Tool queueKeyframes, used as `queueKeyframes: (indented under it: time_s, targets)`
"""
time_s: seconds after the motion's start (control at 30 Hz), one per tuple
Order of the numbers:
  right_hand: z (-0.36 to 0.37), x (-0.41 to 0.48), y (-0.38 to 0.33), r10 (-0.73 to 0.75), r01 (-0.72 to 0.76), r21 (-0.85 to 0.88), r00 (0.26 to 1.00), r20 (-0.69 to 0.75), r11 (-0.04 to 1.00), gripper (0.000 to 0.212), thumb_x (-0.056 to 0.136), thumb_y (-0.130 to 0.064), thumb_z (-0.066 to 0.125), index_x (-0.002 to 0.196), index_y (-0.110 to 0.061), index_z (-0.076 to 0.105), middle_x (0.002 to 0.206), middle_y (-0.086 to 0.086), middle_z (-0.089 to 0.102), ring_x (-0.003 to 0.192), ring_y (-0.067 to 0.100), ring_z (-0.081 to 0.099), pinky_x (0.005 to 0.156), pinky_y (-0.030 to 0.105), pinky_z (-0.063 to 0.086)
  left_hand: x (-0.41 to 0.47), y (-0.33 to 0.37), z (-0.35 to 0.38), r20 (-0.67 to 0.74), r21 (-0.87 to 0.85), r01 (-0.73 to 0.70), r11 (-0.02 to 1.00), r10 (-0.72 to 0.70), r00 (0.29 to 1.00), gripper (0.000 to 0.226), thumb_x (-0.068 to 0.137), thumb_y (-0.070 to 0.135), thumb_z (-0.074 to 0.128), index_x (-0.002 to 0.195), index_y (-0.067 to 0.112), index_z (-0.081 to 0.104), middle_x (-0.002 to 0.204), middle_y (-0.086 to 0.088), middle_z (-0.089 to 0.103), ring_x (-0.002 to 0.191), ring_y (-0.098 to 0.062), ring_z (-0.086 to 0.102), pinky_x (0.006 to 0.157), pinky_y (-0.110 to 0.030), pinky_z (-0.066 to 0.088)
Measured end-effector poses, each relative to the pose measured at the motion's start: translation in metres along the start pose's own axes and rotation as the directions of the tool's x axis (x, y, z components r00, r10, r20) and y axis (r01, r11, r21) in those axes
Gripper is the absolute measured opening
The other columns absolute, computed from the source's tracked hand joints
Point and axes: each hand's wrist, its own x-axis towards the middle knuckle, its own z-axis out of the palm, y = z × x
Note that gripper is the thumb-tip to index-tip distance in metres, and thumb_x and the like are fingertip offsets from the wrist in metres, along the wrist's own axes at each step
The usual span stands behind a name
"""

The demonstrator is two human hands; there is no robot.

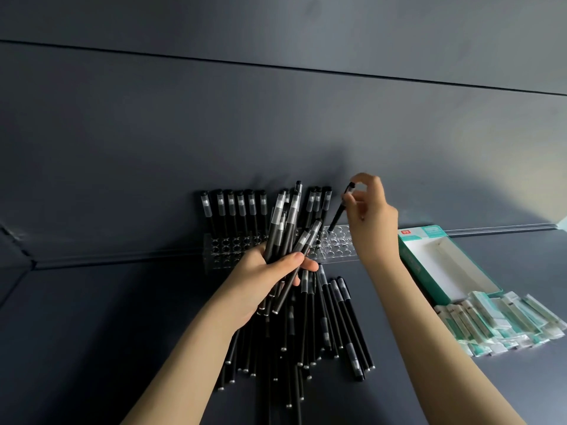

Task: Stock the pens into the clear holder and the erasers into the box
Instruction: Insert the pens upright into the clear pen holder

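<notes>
Far left: dark table (92, 332), meeting a dark wall (276, 118) toward 12 o'clock.

Against the wall, left of centre: holder (337, 246), clear, long and low, drilled with rows of round holes. In its back row toward 9 o'clock: standing pens (236, 210), black, upright, clear caps up. A few more upright near the middle, partly hidden.

At 6 o'clock of the holder, in front of it: left hand (264, 280), fingers and thumb curled round a bundle (288, 222) of black pens. Caps up, fanned toward 12 and 1 o'clock, overlapping the holder's middle.

At 6 o'clock of that hand: loose pens (322, 326), piled flat on the table, mostly running 12 to 6 o'clock, several crossing.

Above the holder's right part: right hand (368, 210), raised, thumb and fingertips pinching the cap end of a single pen (340, 210), other fingers loosely curled. Pen tilted, top toward 1 o'clock, lower tip at a back-row hole. Seated in the hole or merely touching it: not discernible.

At 3 o'clock of the holder, near its right end: box (420, 271), green-sided, white inside, open on top.

At 5 o'clock of the box, at its near end: erasers (503, 320), in clear-and-green wrappers, overlapping in a row on the table.
</notes>
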Motion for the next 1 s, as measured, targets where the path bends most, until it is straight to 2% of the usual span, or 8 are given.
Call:
queueKeyframes:
  time_s: [0.27, 0.37, 0.43, 0.5, 0.6, 0.73, 0.83, 1.0]
  targets:
    - [0.004, -0.004, 0.006, -0.026, 0.028, -0.043, 0.999, 0.041, 0.999, 0.028, 0.095, -0.011, 0.06, 0.121, -0.016, 0.058, 0.103, -0.001, 0.065, 0.084, 0.016, 0.064, 0.078, 0.038, 0.056, -0.003, 0.0, 0.001, -0.034, -0.066, -0.028, 0.997, 0.025, 0.999, 0.011, 0.096, 0.02, 0.058, 0.101, 0.013, 0.064, 0.099, -0.004, 0.075, 0.071, -0.01, 0.06, 0.072, -0.024, 0.051]
    - [-0.003, -0.015, -0.005, -0.001, 0.002, 0.025, 1.0, -0.014, 1.0, 0.025, 0.095, -0.014, 0.061, 0.12, -0.018, 0.059, 0.101, -0.003, 0.064, 0.083, 0.009, 0.062, 0.074, 0.02, 0.051, -0.001, 0.0, 0.002, -0.09, -0.093, -0.017, 0.995, 0.008, 0.996, 0.014, 0.093, 0.022, 0.062, 0.102, 0.012, 0.066, 0.097, -0.002, 0.075, 0.07, -0.01, 0.063, 0.07, -0.023, 0.053]
    - [-0.006, -0.026, -0.016, 0.107, -0.109, 0.137, 0.994, 0.024, 0.984, 0.016, 0.096, -0.019, 0.06, 0.112, -0.017, 0.064, 0.092, -0.008, 0.067, 0.079, 0.003, 0.062, 0.072, 0.013, 0.047, 0.0, 0.0, 0.003, -0.136, -0.107, -0.002, 0.994, -0.013, 0.991, 0.013, 0.09, 0.023, 0.066, 0.096, 0.012, 0.067, 0.085, 0.002, 0.071, 0.069, -0.011, 0.065, 0.069, -0.024, 0.054]
    - [-0.009, -0.036, -0.026, 0.231, -0.274, 0.262, 0.955, 0.184, 0.925, 0.016, 0.097, -0.027, 0.06, 0.102, -0.014, 0.069, 0.087, -0.007, 0.071, 0.077, 0.001, 0.063, 0.073, 0.015, 0.048, 0.0, -0.001, 0.004, -0.157, -0.108, 0.004, 0.994, -0.021, 0.987, 0.01, 0.089, 0.022, 0.068, 0.091, 0.013, 0.066, 0.076, 0.004, 0.067, 0.067, -0.012, 0.065, 0.07, -0.026, 0.054]
    - [-0.011, -0.048, -0.035, 0.327, -0.512, 0.455, 0.844, 0.425, 0.729, 0.012, 0.092, -0.025, 0.066, 0.093, -0.015, 0.07, 0.082, -0.001, 0.069, 0.076, 0.008, 0.061, 0.078, 0.023, 0.052, -0.002, -0.002, 0.007, -0.162, -0.109, 0.005, 0.994, -0.022, 0.987, 0.005, 0.089, 0.02, 0.069, 0.086, 0.016, 0.068, 0.073, 0.004, 0.067, 0.065, -0.013, 0.064, 0.069, -0.027, 0.055]
    - [-0.013, -0.053, -0.039, 0.329, -0.592, 0.597, 0.803, 0.497, 0.542, 0.008, 0.082, -0.018, 0.07, 0.086, -0.013, 0.065, 0.078, 0.002, 0.062, 0.073, 0.014, 0.058, 0.074, 0.025, 0.052, -0.005, -0.001, 0.011, -0.148, -0.091, 0.028, 0.995, -0.041, 0.988, 0.006, 0.088, 0.025, 0.071, 0.082, 0.023, 0.072, 0.072, -0.002, 0.07, 0.068, -0.015, 0.066, 0.073, -0.033, 0.055]
    - [-0.017, -0.051, -0.038, 0.359, -0.58, 0.673, 0.814, 0.457, 0.459, 0.003, 0.081, -0.017, 0.069, 0.079, -0.016, 0.066, 0.078, 0.004, 0.064, 0.068, 0.012, 0.06, 0.069, 0.024, 0.054, -0.005, 0.0, 0.011, -0.166, -0.077, 0.019, 0.997, -0.031, 0.986, 0.008, 0.089, 0.025, 0.07, 0.093, 0.019, 0.072, 0.085, -0.007, 0.075, 0.073, -0.017, 0.07, 0.075, -0.034, 0.055]
    - [-0.036, -0.031, -0.013, 0.599, -0.376, 0.828, 0.798, 0.061, 0.416, 0.015, 0.095, -0.005, 0.06, 0.084, -0.013, 0.055, 0.072, 0.004, 0.059, 0.062, 0.011, 0.06, 0.072, 0.024, 0.056, -0.005, 0.001, 0.005, -0.18, -0.099, -0.011, 0.995, -0.007, 0.984, 0.014, 0.094, 0.021, 0.063, 0.105, 0.016, 0.067, 0.093, -0.003, 0.076, 0.071, -0.02, 0.072, 0.056, -0.024, 0.049]
